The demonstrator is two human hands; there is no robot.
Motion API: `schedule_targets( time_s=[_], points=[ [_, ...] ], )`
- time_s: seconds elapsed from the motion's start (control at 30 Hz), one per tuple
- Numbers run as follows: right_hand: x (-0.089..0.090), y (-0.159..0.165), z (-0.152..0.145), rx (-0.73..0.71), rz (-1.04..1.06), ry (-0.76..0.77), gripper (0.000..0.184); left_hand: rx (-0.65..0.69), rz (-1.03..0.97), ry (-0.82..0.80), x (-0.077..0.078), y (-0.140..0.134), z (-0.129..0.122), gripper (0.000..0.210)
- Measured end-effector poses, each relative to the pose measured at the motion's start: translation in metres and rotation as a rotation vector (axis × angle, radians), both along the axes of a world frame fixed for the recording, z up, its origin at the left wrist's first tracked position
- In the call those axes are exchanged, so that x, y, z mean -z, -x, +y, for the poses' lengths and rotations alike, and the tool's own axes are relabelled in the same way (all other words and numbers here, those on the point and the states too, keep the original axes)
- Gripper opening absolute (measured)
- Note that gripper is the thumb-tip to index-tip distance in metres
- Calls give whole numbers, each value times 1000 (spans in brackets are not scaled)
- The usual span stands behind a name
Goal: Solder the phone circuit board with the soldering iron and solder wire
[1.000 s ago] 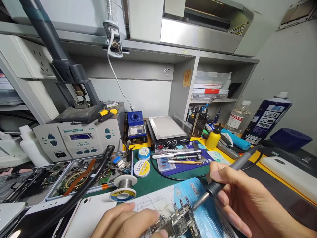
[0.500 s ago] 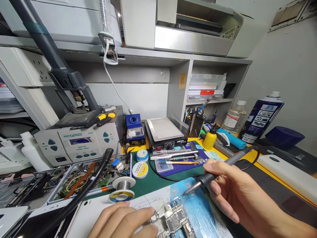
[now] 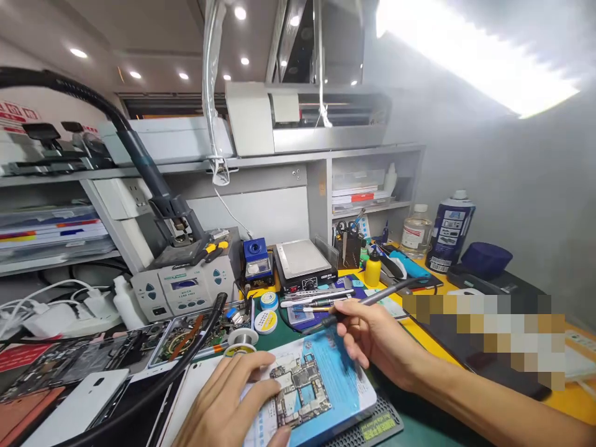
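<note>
My right hand point(image 3: 372, 338) grips a soldering iron point(image 3: 388, 290) like a pen. Its tip points left, beyond the far edge of a blue and white box point(image 3: 347, 397), apart from the board. On that box lies a phone circuit board point(image 3: 305, 375) with a cut-out in its middle. My left hand point(image 3: 233, 397) rests at the board's left edge, fingers stretched and apart, fingertips touching or very close to it. A spool of solder wire point(image 3: 243, 337) stands just beyond the left hand.
Behind are a heating plate point(image 3: 302, 257), two small round tins point(image 3: 266, 321) and a hot-air station point(image 3: 186, 285), whose black hose point(image 3: 186, 347) crosses the left side. A yellow bottle point(image 3: 372, 271) and spray can point(image 3: 451, 233) stand at right. Phones point(image 3: 84, 410) lie at left.
The view has tilted up and drawn back, showing the ceiling and a bright lamp. My right hand has drawn the soldering iron back from over the box. My left hand stays by the board.
</note>
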State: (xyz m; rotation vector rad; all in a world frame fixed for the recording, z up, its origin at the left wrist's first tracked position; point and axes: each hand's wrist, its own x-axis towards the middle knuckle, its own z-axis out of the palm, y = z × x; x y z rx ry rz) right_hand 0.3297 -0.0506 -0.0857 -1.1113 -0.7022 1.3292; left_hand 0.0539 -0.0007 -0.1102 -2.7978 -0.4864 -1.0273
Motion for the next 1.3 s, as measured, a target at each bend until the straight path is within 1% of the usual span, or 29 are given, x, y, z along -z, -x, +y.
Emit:
schedule_targets(
  time_s=[0.07,0.17,0.33,0.43,0.53,0.63,0.73,0.87,0.97,1.03,1.1,1.13,1.2,1.23,1.27,1.3],
  points=[
    [1,-3,1,-30,-20,-10,25,3,-28,-5,-7,-3,-4,29],
    [3,-7,4,-30,-56,1,23,-28,-102,6,-13,-5,-8,24],
    [7,-9,10,-14,-89,37,28,-95,-233,27,-13,-3,-1,13],
    [7,-9,12,3,-105,29,29,-118,-262,31,-13,-2,5,8],
    [5,-9,9,-1,-124,10,27,-117,-257,28,-13,-2,10,10],
    [2,-11,4,-35,-138,-15,26,-110,-229,37,-12,-3,11,13],
    [-1,-17,-1,-79,-145,-38,24,-111,-185,67,-10,-2,7,15],
    [-4,-24,-3,-125,-150,-49,21,-92,-93,101,-11,0,0,12],
    [-5,-23,-6,-144,-145,-58,22,-66,-39,106,-11,0,-4,25],
    [-5,-20,-10,-153,-131,-63,23,-47,-20,96,-9,0,-5,39],
    [-4,-17,-15,-149,-115,-53,27,-34,-26,80,-4,-1,-6,47],
    [-4,-17,-18,-145,-105,-47,28,-32,-33,67,-2,-2,-6,49],
    [-3,-16,-23,-137,-88,-28,23,-50,-26,63,1,-3,-7,51],
    [-3,-16,-25,-136,-80,-16,21,-67,-37,25,1,-4,-8,49],
    [-4,-17,-27,-131,-74,-7,20,-105,-57,24,2,-4,-9,47],
    [-4,-17,-29,-130,-70,5,19,-107,-65,28,3,-5,-9,44]
  ],
)
